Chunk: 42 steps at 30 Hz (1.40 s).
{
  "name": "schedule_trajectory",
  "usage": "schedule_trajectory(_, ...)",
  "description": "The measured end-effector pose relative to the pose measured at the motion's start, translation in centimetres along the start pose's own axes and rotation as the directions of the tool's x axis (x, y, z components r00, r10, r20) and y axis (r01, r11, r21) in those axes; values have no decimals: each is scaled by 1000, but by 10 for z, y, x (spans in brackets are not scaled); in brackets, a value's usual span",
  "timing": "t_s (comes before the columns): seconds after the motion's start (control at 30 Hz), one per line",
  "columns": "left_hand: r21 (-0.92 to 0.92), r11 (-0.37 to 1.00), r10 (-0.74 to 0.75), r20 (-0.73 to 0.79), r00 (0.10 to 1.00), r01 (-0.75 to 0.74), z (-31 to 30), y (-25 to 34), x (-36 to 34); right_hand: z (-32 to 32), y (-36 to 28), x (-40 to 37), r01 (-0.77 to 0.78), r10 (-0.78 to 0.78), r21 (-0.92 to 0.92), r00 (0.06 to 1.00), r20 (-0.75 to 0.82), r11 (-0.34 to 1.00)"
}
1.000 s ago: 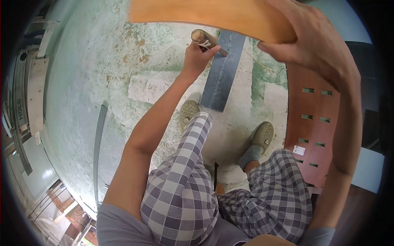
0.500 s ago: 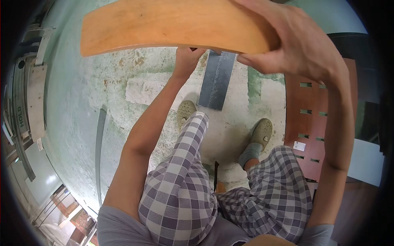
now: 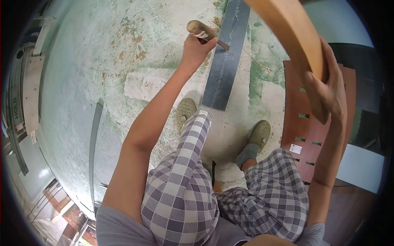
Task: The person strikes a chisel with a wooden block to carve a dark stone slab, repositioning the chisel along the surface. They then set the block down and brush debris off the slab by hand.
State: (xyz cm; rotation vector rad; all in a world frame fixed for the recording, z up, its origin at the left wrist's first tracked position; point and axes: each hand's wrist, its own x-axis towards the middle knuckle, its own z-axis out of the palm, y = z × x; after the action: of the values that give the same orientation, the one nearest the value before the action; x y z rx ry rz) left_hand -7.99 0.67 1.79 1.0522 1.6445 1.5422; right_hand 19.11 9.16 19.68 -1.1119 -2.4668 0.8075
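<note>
A tool with a thick wooden handle (image 3: 198,28) and a narrow shaft is in my left hand (image 3: 196,51), its fingers wrapped round it. The shaft's tip points at a dark grey strip (image 3: 221,78) that lies on the floor and bears a rough light line along its middle. My right hand (image 3: 330,88) grips the lower end of a curved, orange-brown wooden piece (image 3: 297,37), thumb on one side and fingers on the other. This piece is held up at the upper right, and its far end leaves the view.
Right of my feet lies a reddish-brown slotted panel (image 3: 295,115) with a small white label. A long thin grey strip (image 3: 94,139) lies on the floor at left. Boards (image 3: 35,90) stand at the left edge. Thin strands lie by the dark strip.
The curved wooden piece has swung from lying across the top to a steep slant at the right, with my right hand lower. My left hand has moved slightly up, and its tool now shows.
</note>
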Motion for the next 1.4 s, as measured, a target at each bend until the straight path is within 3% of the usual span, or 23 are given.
schedule_trajectory(0.07, 34, 998, -51, 112, 992, 47, 2, 4, 1, -1, 14, -15, -23, 24, 15, 997, -70, 1000)
schedule_trajectory(0.17, 44, 999, -35, 228, 973, 26, 6, 1, -2, 3, 32, -37, -199, 210, 126, 975, -78, 972)
schedule_trajectory(0.47, 55, 997, 16, 562, 827, -56, 9, 16, -15, 34, 49, -77, -234, 268, 197, 949, -168, 952)
schedule_trajectory(0.53, 93, 992, 12, 612, 791, -87, 10, 21, -18, 42, 45, -88, -83, 112, 129, 965, -236, 988)
schedule_trajectory(0.57, 115, 980, 47, 651, 757, -160, 10, 23, -20, 49, 50, -96, 50, 5, 239, 975, -223, 970)
schedule_trajectory(0.6, 134, 963, 78, 689, 720, -233, 10, 24, -23, 58, 56, -98, 135, -96, 233, 981, -170, 963)
schedule_trajectory(0.63, 107, 840, 384, 577, 721, -532, 11, 28, -29, 69, 61, -97, 198, -181, 110, 973, -145, 974)
schedule_trajectory(0.67, 104, 840, 385, 579, 719, -533, 12, 11, -28, 77, 63, -97, 261, -261, -13, 959, -110, 965)
schedule_trajectory(0.7, 39, 918, 275, 653, 706, -394, 14, 5, -26, 82, 61, -99, 259, -259, -15, 959, -111, 966)
schedule_trajectory(0.73, -9, 971, 171, 726, 666, -240, 15, -2, -24, 86, 57, -99, 156, -155, -58, 988, 19, 986)
schedule_trajectory(0.77, -59, 989, 137, 710, 691, -135, 11, -7, -27, 88, 53, -100, 57, -41, -113, 989, 141, 992)
schedule_trajectory(0.8, -58, 988, 139, 711, 689, -140, 11, 4, -26, 85, 46, -99, 58, -42, -114, 990, 136, 992)
schedule_trajectory(0.87, 51, 949, 192, 693, 695, -313, 12, 12, -30, 70, 28, -102, 278, -259, -155, 957, 131, 948)
schedule_trajectory(1.0, 102, 936, 174, 701, 692, -338, 17, 8, -31, 70, 23, -101, 498, -491, -93, 867, 86, 862)
schedule_trajectory(1.07, 88, 932, 201, 680, 705, -351, 18, 5, -31, 81, 37, -95, 484, -475, -122, 875, 92, 867)
schedule_trajectory(1.1, 89, 931, 204, 678, 707, -355, 18, 9, -30, 87, 41, -91, 348, -328, -155, 934, 139, 925)
schedule_trajectory(1.13, 64, 991, 45, 679, 733, -120, 16, 14, -29, 90, 42, -89, 204, -171, -193, 969, 177, 960)
schedule_trajectory(1.17, 40, 991, -118, 684, 720, 124, 14, 17, -27, 86, 39, -93, 216, -171, -227, 964, 202, 950)
schedule_trajectory(1.2, 46, 991, -123, 685, 718, 127, 11, 13, -25, 81, 31, -94, 212, -168, -222, 965, 201, 952)
schedule_trajectory(1.27, 31, 960, 184, 682, 708, -279, 13, 3, -25, 70, 16, -96, 350, -325, -146, 930, 171, 925)
schedule_trajectory(1.4, 70, 949, 172, 700, 693, -306, 16, 8, -31, 69, 12, -95, 422, -416, -89, 906, 84, 902)
